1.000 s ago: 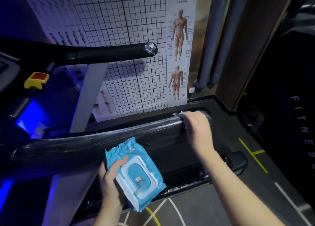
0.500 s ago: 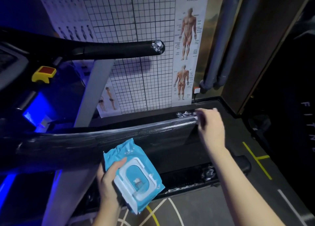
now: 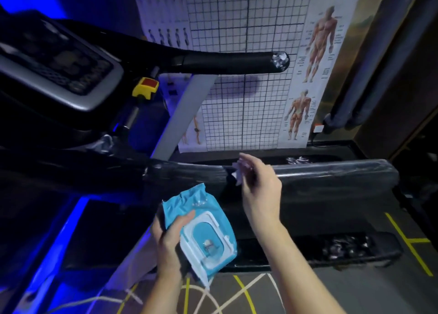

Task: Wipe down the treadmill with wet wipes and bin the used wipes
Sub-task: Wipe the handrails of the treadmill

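From the head camera, my right hand [image 3: 259,190] pinches a crumpled white wipe [image 3: 239,174] at the fingertips, just above the treadmill's lower rail [image 3: 331,175], which is wrapped in glossy film. I cannot tell whether the wipe touches the rail. It looks limp, damp and very light, so I judge it best bunched under the fingers rather than held by a corner, or it will fold and skid on the slick film. My left hand [image 3: 169,239] grips the blue wipe pack [image 3: 203,228] by its side, thumb on top. The pack looks soft and squashy, with a stiffer lid. No bin is in view.
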### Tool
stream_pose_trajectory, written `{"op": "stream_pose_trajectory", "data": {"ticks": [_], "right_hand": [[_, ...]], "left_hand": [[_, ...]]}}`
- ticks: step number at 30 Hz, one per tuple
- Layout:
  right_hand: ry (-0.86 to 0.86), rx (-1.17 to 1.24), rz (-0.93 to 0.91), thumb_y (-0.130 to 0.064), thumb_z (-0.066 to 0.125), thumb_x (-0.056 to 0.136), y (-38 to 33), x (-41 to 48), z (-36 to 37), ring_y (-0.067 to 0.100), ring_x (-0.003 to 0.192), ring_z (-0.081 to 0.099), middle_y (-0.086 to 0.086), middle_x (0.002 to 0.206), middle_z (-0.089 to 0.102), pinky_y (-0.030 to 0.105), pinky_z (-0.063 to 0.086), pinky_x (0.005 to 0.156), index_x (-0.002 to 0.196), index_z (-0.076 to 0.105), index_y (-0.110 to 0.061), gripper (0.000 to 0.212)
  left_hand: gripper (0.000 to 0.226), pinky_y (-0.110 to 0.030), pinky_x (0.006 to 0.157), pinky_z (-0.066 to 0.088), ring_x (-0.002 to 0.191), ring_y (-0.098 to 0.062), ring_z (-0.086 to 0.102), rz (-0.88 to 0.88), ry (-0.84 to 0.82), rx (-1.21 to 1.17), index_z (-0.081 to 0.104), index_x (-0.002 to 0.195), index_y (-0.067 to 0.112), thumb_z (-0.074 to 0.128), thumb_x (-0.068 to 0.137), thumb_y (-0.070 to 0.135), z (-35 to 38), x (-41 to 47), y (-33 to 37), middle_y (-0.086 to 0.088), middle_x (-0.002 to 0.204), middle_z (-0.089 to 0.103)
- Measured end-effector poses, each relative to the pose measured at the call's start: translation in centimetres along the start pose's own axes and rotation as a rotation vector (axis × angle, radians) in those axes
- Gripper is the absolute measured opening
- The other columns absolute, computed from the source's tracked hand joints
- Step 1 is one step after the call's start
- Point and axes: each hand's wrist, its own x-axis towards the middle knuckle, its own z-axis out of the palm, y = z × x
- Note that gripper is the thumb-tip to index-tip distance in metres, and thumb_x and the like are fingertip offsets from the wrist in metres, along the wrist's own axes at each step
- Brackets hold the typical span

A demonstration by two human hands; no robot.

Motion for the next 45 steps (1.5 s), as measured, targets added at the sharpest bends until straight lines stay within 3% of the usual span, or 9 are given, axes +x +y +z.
{"op": "stream_pose_trajectory", "data": {"ticks": [4, 6, 12, 19, 26, 29, 32, 40, 45], "right_hand": [[-0.076, 0.139, 0.093, -0.015, 0.074, 0.090, -5.5, 0.8, 4.5, 0.004, 0.080, 0.067, -0.013, 0.081, 0.072, 0.022, 0.050, 0.075, 0.092, 0.068, -0.022, 0.010], [-0.124, 0.165, 0.145, -0.020, 0.075, 0.089, -7.4, 1.1, 6.8, 0.003, 0.077, 0.067, -0.011, 0.078, 0.072, 0.023, 0.051, 0.075, 0.089, 0.068, -0.022, 0.007], [-0.197, 0.159, 0.147, -0.018, 0.068, 0.093, -12.1, -0.8, 12.4, -0.001, 0.090, 0.067, -0.018, 0.090, 0.073, 0.018, 0.051, 0.083, 0.109, 0.071, -0.024, 0.017], [-0.116, -0.460, -0.011, -0.018, 0.068, 0.089, -11.6, -1.2, 13.5, 0.023, 0.092, 0.049, -0.009, 0.084, 0.073, 0.034, 0.026, 0.082, 0.103, 0.074, -0.031, 0.020], [-0.029, -0.461, 0.158, -0.003, 0.065, 0.084, -11.7, 0.0, 10.6, 0.030, 0.084, 0.063, -0.009, 0.067, 0.062, 0.037, 0.042, 0.080, 0.096, 0.074, -0.019, 0.022], [-0.102, -0.307, 0.089, -0.006, 0.064, 0.089, -13.0, -0.4, 13.2, 0.018, 0.079, 0.062, -0.014, 0.069, 0.064, 0.028, 0.044, 0.074, 0.106, 0.073, -0.019, 0.023], [-0.198, -0.407, -0.108, -0.009, 0.058, 0.087, -12.5, -1.1, 15.1, 0.029, 0.077, 0.064, 0.000, 0.083, 0.074, 0.040, 0.051, 0.072, 0.096, 0.075, -0.019, 0.022], [-0.211, -0.729, 0.113, -0.003, 0.066, 0.079, -8.3, 2.2, 9.4, 0.038, 0.080, 0.065, 0.011, 0.075, 0.072, 0.036, 0.037, 0.074, 0.081, 0.075, -0.019, 0.018], [-0.264, -0.307, 0.093, -0.008, 0.064, 0.092, -10.7, 2.1, 11.7, 0.023, 0.086, 0.069, 0.000, 0.089, 0.076, 0.035, 0.054, 0.081, 0.101, 0.071, -0.020, 0.016]], "left_hand": [[0.061, -0.025, 0.059, 0.059, 0.075, -0.023, 0.071, 0.036, 0.007, -0.009, 0.067, 0.117, -0.002, 0.081, 0.058, 0.004, -4.6, 2.2, 3.7, -0.012, 0.094, 0.074], [0.041, -0.023, 0.059, 0.058, 0.069, -0.018, 0.072, 0.055, -0.009, -0.010, 0.067, 0.113, -0.002, 0.074, 0.073, -0.006, -6.9, 3.4, 5.6, -0.005, 0.085, 0.076], [0.033, -0.023, 0.056, 0.058, 0.068, -0.018, 0.072, 0.065, -0.006, -0.034, 0.073, 0.099, 0.008, 0.065, 0.080, -0.017, -12.1, 7.0, 10.5, 0.001, 0.074, 0.076], [0.072, -0.021, 0.052, 0.055, 0.051, -0.006, 0.068, -0.002, -0.086, -0.044, 0.077, 0.054, 0.042, 0.061, 0.085, -0.021, -14.4, 9.0, 12.5, 0.006, 0.058, 0.072], [0.055, -0.024, 0.054, 0.056, 0.051, -0.004, 0.067, -0.112, -0.133, 0.012, 0.082, 0.072, 0.033, 0.068, 0.083, -0.019, -15.1, 9.0, 12.3, 0.002, 0.064, 0.072], [0.070, -0.019, 0.050, 0.053, 0.049, -0.003, 0.067, -0.097, -0.211, 0.010, 0.075, 0.052, 0.040, 0.064, 0.084, -0.022, -14.2, 8.5, 12.6, 0.007, 0.056, 0.070], [0.066, -0.020, 0.052, 0.055, 0.052, -0.003, 0.068, -0.098, -0.253, 0.019, 0.078, 0.057, 0.034, 0.062, 0.085, -0.023, -13.6, 8.5, 12.6, 0.009, 0.058, 0.071], [0.025, -0.027, 0.058, 0.057, 0.068, -0.024, 0.069, -0.065, -0.320, 0.022, 0.076, 0.077, 0.016, 0.078, 0.059, -0.001, -12.3, 9.6, 10.9, -0.010, 0.078, 0.073], [0.023, -0.029, 0.059, 0.058, 0.066, -0.023, 0.070, -0.020, -0.379, 0.029, 0.072, 0.075, 0.012, 0.080, 0.054, 0.004, -10.6, 9.7, 8.9, -0.012, 0.076, 0.073]]}}
